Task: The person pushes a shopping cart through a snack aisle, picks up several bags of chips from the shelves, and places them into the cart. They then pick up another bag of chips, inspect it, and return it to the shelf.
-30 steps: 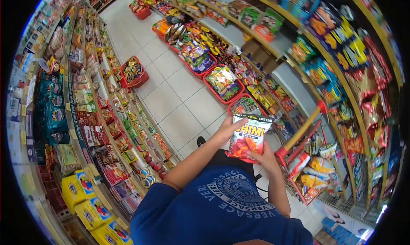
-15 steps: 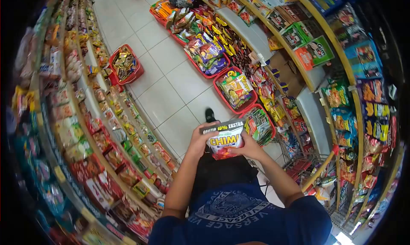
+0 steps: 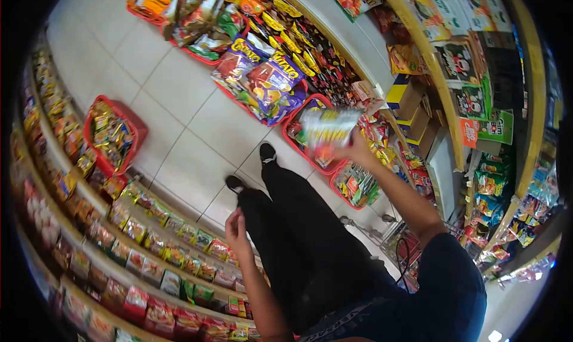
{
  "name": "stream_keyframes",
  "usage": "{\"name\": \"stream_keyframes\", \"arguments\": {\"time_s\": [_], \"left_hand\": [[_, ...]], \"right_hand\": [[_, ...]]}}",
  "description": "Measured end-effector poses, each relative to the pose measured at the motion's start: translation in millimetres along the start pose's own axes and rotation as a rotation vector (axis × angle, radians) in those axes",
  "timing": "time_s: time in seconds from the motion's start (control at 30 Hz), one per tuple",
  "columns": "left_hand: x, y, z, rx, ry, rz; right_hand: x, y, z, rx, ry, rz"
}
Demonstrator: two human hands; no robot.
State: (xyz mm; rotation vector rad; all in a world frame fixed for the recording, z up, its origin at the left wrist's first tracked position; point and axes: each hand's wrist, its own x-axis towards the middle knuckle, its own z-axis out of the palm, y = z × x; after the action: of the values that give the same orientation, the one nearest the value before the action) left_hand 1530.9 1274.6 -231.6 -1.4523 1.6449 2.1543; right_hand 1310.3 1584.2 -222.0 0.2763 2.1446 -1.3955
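My right hand (image 3: pixel 356 150) grips a snack bag (image 3: pixel 330 129) by its right side, with the print smeared by motion. The bag is held above a red basket (image 3: pixel 290 129) of snack packs and hides part of what lies in it. My left hand (image 3: pixel 237 230) hangs beside my left leg, holding nothing, its fingers loosely bent. Nearest to it are the packets on the lower left shelf (image 3: pixel 206 239). Just below my right hand stands a smaller red basket of packets (image 3: pixel 356 184).
Red baskets of purple chip bags (image 3: pixel 262 79) and other snacks line the right side of the aisle. A red basket of small packets (image 3: pixel 113 136) stands at left on the tiled floor (image 3: pixel 179 112). Stocked shelves (image 3: pixel 430 61) rise on both sides. A wire cart (image 3: pixel 409 243) is at lower right.
My left hand has let go of the snack bag and dropped to the left. My right hand has carried the bag out over the baskets. The view has turned and shifted.
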Motion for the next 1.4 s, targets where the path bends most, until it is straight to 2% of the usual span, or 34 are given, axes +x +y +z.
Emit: {"name": "stream_keyframes", "arguments": {"time_s": [0.03,0.07,0.1,0.13,0.17,0.23,0.27,0.33,0.4,0.43,0.5,0.63,0.67,0.7,0.73,0.8,0.93,1.07,1.13,1.17,1.23,1.27,1.33,1.37,1.4], "left_hand": [[14,-29,-16,0.076,-0.006,-0.021],[24,-62,-34,0.15,-0.012,-0.037],[28,-85,-47,0.246,-0.004,-0.087],[33,-107,-58,0.342,-0.002,-0.132],[37,-130,-70,0.426,-0.029,-0.155],[37,-173,-103,0.561,-0.091,-0.194],[36,-192,-118,0.607,-0.124,-0.201],[26,-219,-146,0.444,-0.012,-0.375],[18,-211,-149,0.455,0.056,-0.45],[15,-207,-150,0.49,0.057,-0.525],[11,-211,-160,0.514,-0.002,-0.536],[23,-208,-155,0.543,-0.061,-0.628],[26,-205,-151,0.547,-0.062,-0.673],[29,-204,-148,0.546,-0.065,-0.614],[34,-204,-143,0.55,-0.074,-0.616],[39,-200,-141,0.477,-0.076,-0.607],[48,-197,-141,0.489,-0.072,-0.661],[50,-186,-138,0.412,-0.07,-0.689],[49,-190,-144,0.421,-0.068,-0.683],[49,-189,-144,0.423,-0.067,-0.682],[48,-186,-141,0.424,-0.069,-0.683],[47,-185,-141,0.428,-0.071,-0.683],[46,-186,-139,0.403,-0.078,-0.677],[46,-188,-139,0.407,-0.082,-0.68],[46,-190,-140,0.401,-0.09,-0.678]], "right_hand": [[25,-25,-6,-0.07,0.185,-0.062],[70,9,-23,-0.009,0.413,-0.315],[95,-3,-41,0.138,0.445,-0.17],[132,11,-64,0.072,0.692,-0.332],[153,-4,-76,0.131,0.821,-0.362],[201,6,-118,0.352,0.924,-0.516],[221,7,-136,0.3,0.988,-0.51],[255,20,-166,0.24,1.075,-0.488],[273,-5,-169,0.169,1.256,-0.356],[280,-7,-177,0.162,1.263,-0.353],[299,-5,-198,0.072,1.249,-0.23],[343,7,-246,-0.09,1.216,-0.214],[350,6,-252,-0.248,1.235,-0.164],[352,3,-253,-0.406,1.246,-0.111],[353,1,-254,-0.411,1.253,-0.106],[354,-5,-246,-0.351,1.099,-0.419],[346,-15,-229,-0.128,1.008,-0.452],[344,-15,-208,-0.068,1.16,-0.477],[350,-5,-206,-0.028,1.261,-0.556],[355,-1,-211,-0.026,1.262,-0.554],[365,5,-223,-0.085,1.26,-0.346],[362,2,-222,-0.084,1.265,-0.343],[354,-3,-221,0.108,1.08,-0.352],[347,-3,-222,0.105,1.084,-0.348],[339,-2,-223,-0.034,1.04,-0.356]]}}
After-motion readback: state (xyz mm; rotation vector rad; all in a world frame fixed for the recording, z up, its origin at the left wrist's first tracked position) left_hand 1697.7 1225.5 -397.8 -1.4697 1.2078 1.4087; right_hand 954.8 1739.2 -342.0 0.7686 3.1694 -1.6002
